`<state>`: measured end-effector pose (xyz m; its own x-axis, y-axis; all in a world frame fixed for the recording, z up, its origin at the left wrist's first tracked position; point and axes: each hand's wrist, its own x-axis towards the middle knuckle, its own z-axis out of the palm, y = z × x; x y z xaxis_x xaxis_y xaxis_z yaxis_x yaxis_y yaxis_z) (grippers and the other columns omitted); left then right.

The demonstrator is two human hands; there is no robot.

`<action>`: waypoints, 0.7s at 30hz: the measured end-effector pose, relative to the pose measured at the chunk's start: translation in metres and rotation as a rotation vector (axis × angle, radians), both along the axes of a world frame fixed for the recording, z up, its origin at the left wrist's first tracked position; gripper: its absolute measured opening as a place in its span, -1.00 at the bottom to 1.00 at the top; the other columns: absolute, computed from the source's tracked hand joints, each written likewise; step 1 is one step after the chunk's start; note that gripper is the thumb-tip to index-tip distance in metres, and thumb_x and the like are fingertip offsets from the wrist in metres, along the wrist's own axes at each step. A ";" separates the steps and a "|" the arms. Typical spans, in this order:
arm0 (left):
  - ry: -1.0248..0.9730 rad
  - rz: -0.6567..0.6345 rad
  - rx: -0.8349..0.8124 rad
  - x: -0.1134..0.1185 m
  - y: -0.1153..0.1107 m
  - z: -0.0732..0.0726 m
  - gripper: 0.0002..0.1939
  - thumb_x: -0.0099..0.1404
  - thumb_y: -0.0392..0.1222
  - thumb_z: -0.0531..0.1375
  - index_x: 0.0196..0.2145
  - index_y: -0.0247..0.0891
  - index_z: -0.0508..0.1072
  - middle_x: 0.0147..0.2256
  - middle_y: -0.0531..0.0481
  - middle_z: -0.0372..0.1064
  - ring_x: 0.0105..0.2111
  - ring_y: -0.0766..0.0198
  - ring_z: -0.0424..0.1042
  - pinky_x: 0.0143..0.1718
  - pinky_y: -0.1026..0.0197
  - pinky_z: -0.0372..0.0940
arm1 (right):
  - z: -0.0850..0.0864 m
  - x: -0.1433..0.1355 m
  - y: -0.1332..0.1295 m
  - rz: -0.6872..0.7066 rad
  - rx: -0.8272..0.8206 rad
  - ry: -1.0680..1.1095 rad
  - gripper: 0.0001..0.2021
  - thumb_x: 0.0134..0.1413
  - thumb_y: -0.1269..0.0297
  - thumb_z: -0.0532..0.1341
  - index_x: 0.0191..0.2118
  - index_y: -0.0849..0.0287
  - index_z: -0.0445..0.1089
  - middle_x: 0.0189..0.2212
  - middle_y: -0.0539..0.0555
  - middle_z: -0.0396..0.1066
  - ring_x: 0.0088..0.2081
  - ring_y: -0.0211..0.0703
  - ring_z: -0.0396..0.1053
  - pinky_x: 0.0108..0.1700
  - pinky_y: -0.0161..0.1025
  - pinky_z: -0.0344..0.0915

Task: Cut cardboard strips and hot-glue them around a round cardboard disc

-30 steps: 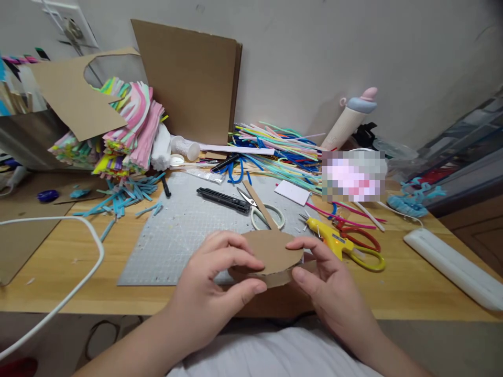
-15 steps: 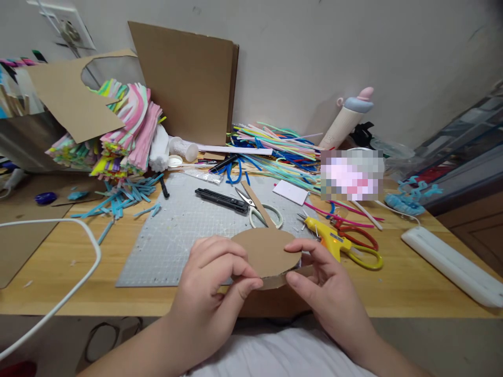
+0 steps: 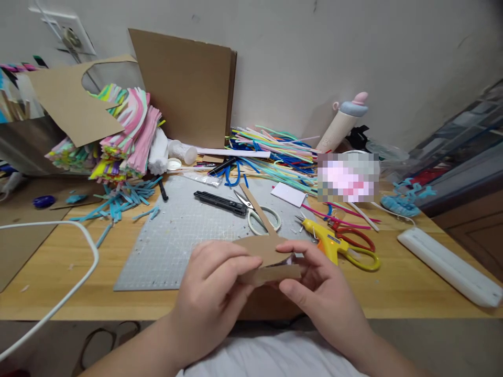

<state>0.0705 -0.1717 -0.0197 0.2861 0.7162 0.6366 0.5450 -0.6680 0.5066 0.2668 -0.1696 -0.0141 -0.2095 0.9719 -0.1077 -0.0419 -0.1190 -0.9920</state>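
Observation:
A round piece of cardboard (image 3: 261, 247) is held above the table's front edge, with a narrow cardboard strip (image 3: 283, 273) along its near rim. My left hand (image 3: 212, 283) is closed around the near left side of the disc and strip, its thumb out of sight below. At the right rim my right hand (image 3: 326, 290) has its index fingertip on top of the disc, its thumb beside the strip's end. A gap shows between disc and strip near the right fingers. Just beyond the disc lie white-handled scissors (image 3: 264, 222) and a flat cardboard strip (image 3: 257, 207).
A grey cutting mat (image 3: 157, 262) carries a black utility knife (image 3: 220, 203). Right of it lie a yellow glue gun (image 3: 324, 235) and more scissors (image 3: 367, 257). Pipe cleaners (image 3: 271, 146) and cardboard sheets (image 3: 184, 89) line the wall. A white cable (image 3: 96, 251) loops at left.
The disc has tilted and the strip's outer face shows more at the near rim. My left fingers have moved onto the disc's top, and my right thumb has come slightly down off the strip.

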 end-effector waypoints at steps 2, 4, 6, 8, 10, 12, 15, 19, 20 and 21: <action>-0.104 0.051 -0.122 -0.003 0.001 0.001 -0.75 0.25 -0.39 0.22 -0.13 -0.16 0.46 -0.23 0.02 0.46 -0.21 0.27 0.42 -0.19 0.24 0.28 | -0.003 0.004 -0.001 -0.010 0.034 -0.081 -0.53 -0.02 0.07 0.38 0.01 0.05 0.33 -0.58 -0.09 0.34 -0.56 -0.24 0.31 -0.50 -0.31 0.28; -0.200 0.101 -0.249 -0.008 0.003 0.003 -0.81 0.26 -0.33 0.23 -0.18 -0.12 0.49 -0.26 0.07 0.48 -0.25 0.30 0.44 -0.26 0.28 0.31 | -0.007 0.006 -0.001 -0.106 0.178 -0.229 -0.58 0.05 0.14 0.34 0.03 0.04 0.35 -0.62 -0.13 0.25 -0.58 -0.27 0.21 -0.54 -0.34 0.19; -0.253 0.146 -0.340 -0.012 0.006 0.004 -0.87 0.27 -0.26 0.24 -0.21 -0.09 0.51 -0.26 0.08 0.50 -0.25 0.28 0.46 -0.27 0.28 0.32 | -0.010 0.007 0.001 -0.207 0.336 -0.338 -0.69 0.09 0.18 0.30 -0.02 0.02 0.40 -0.55 -0.09 0.26 -0.53 -0.26 0.22 -0.51 -0.34 0.19; -0.271 0.225 -0.395 -0.016 0.009 0.002 -0.86 0.25 -0.20 0.26 -0.20 -0.08 0.51 -0.24 0.08 0.51 -0.25 0.25 0.46 -0.24 0.25 0.33 | -0.012 0.011 0.004 -0.265 0.414 -0.390 -0.78 0.15 0.19 0.25 -0.08 0.02 0.41 -0.47 -0.04 0.30 -0.47 -0.22 0.27 -0.47 -0.31 0.23; -0.313 0.326 -0.427 -0.019 0.011 -0.004 -0.75 0.22 -0.16 0.29 -0.12 -0.08 0.48 -0.24 0.06 0.49 -0.26 0.24 0.45 -0.23 0.21 0.33 | -0.015 0.022 0.007 -0.293 0.458 -0.472 -0.87 0.19 0.17 0.20 -0.19 0.04 0.41 -0.45 -0.01 0.33 -0.44 -0.18 0.30 -0.43 -0.28 0.25; -0.399 0.408 -0.419 -0.020 0.012 -0.013 -0.67 0.20 -0.14 0.30 -0.07 -0.10 0.42 -0.24 0.05 0.46 -0.26 0.25 0.45 -0.20 0.20 0.34 | -0.020 0.041 0.011 -0.310 0.484 -0.654 -0.78 0.21 0.11 0.16 -0.41 0.07 0.35 -0.50 0.01 0.32 -0.45 -0.15 0.29 -0.43 -0.24 0.22; -0.447 0.448 -0.324 -0.023 0.012 -0.026 -0.76 0.23 -0.16 0.28 -0.14 -0.12 0.39 -0.24 0.05 0.42 -0.22 0.25 0.44 -0.16 0.20 0.33 | -0.033 0.081 0.017 -0.338 0.343 -1.055 -0.54 0.17 -0.12 0.08 -0.62 0.06 0.17 -0.69 -0.04 0.15 -0.62 -0.17 0.17 -0.56 -0.23 0.07; -0.327 0.412 -0.218 -0.025 0.012 -0.034 -0.85 0.29 -0.23 0.23 -0.17 -0.11 0.41 -0.21 0.05 0.44 -0.18 0.24 0.43 -0.11 0.18 0.33 | -0.050 0.119 0.023 -0.247 -0.014 -1.320 -0.46 0.07 -0.29 0.05 -0.65 0.05 0.21 -0.71 0.01 0.28 -0.63 -0.08 0.28 -0.60 -0.22 0.06; -0.306 0.393 -0.191 -0.025 0.011 -0.035 -0.83 0.29 -0.25 0.22 -0.15 -0.11 0.41 -0.20 0.04 0.43 -0.17 0.24 0.43 -0.11 0.17 0.33 | -0.053 0.122 0.024 -0.227 -0.037 -1.316 -0.47 0.05 -0.30 0.07 -0.63 0.05 0.25 -0.69 0.02 0.33 -0.61 -0.06 0.32 -0.58 -0.21 0.09; -0.288 0.365 -0.163 -0.025 0.011 -0.034 -0.82 0.30 -0.28 0.21 -0.13 -0.11 0.40 -0.18 0.03 0.43 -0.15 0.23 0.43 -0.10 0.16 0.34 | -0.055 0.123 0.025 -0.222 -0.032 -1.300 -0.48 0.03 -0.30 0.09 -0.61 0.06 0.28 -0.67 0.02 0.36 -0.60 -0.05 0.34 -0.57 -0.21 0.11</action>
